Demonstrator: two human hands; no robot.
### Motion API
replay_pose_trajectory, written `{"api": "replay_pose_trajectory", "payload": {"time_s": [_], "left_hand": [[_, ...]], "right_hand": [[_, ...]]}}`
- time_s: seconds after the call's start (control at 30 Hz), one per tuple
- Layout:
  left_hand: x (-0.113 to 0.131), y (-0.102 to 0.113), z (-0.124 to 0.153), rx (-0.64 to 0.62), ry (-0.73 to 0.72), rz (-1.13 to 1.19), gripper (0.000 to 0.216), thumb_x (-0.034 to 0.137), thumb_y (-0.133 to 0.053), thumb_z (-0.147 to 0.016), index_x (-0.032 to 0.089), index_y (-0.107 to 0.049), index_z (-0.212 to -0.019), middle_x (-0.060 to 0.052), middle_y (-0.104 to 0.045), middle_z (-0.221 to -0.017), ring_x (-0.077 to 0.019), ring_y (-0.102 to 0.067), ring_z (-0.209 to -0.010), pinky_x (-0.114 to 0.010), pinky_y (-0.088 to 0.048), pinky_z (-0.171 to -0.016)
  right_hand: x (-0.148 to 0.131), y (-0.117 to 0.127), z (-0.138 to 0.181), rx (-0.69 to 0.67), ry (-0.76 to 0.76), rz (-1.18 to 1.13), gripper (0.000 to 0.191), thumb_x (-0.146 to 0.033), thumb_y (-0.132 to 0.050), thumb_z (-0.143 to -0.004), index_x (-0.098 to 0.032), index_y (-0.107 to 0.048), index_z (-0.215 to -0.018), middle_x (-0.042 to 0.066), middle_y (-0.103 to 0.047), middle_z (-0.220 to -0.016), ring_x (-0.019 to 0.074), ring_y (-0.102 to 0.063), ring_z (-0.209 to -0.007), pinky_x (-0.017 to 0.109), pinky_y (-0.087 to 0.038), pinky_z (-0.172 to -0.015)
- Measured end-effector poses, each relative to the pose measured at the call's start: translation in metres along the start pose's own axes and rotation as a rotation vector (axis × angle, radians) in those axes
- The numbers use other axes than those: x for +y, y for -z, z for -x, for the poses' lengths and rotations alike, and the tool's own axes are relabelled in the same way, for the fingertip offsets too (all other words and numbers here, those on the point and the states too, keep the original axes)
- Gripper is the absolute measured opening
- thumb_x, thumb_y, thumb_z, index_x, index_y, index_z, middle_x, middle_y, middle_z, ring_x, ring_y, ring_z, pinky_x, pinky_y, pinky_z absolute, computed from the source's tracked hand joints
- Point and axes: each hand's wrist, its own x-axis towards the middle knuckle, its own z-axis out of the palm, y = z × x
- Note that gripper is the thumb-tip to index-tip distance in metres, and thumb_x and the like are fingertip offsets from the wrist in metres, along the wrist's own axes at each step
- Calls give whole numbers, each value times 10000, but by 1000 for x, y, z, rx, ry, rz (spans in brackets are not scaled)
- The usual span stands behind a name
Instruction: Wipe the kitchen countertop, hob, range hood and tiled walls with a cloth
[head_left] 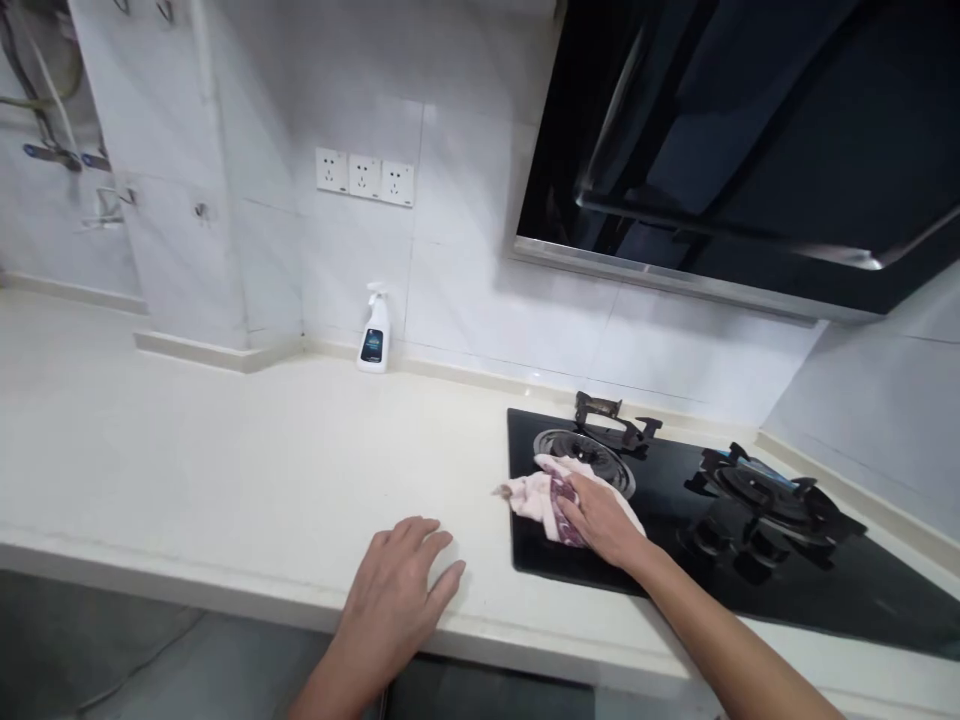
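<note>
My right hand [604, 520] lies flat on a crumpled pink and purple cloth [541, 495], pressing it onto the left edge of a black glass gas hob [660, 560]. The cloth sits just in front of the left burner [577, 445], whose grate [607, 425] is pushed to the back. My left hand [401, 590] rests open, fingers spread, on the cream countertop [225, 460] near its front edge, left of the hob, holding nothing.
A white spray bottle with a dark label [374, 330] stands against the tiled back wall. The right burner with its black grate [765, 500] is on the hob. A black range hood [750, 150] hangs above. Wall sockets [364, 176] sit above the bottle.
</note>
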Motion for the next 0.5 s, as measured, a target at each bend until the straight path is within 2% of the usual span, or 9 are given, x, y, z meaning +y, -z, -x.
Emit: {"api": "replay_pose_trajectory", "payload": {"time_s": [0.13,0.23,0.33,0.5], "left_hand": [[0,4,-2,-35,15,-7,241,358,-559,-1010,239,-718,-1147,-71,-724,-1257,-283,-674,-1180,-446,-530,-913],[-1,4,-3,-22,8,-2,242,368,-557,-1010,247,-720,-1140,-65,-729,-1245,-268,-682,-1158,-422,-533,-896],[-1,1,-3,25,-14,-11,234,362,-552,-1009,249,-718,-1128,-61,-732,-1221,-261,-684,-1141,-408,-524,-883],[-1,-3,-4,110,-66,-47,218,345,-560,-999,241,-701,-1129,-59,-729,-1171,-254,-686,-1087,-396,-505,-851]], "right_hand": [[46,5,32,75,-179,49,235,-378,-416,-1034,-210,-580,-1035,99,-672,-1046,250,-621,-1011,338,-437,-899],[68,10,32,92,-411,39,268,-364,-420,-1039,-177,-603,-1099,131,-670,-1056,270,-638,-1053,331,-446,-907],[85,19,13,103,-601,18,325,-337,-395,-1046,-145,-626,-1168,157,-662,-1084,278,-662,-1050,333,-465,-903],[114,28,-44,103,-729,7,504,-313,-203,-1081,-110,-639,-1232,210,-637,-1218,286,-666,-1108,354,-492,-936]]}}
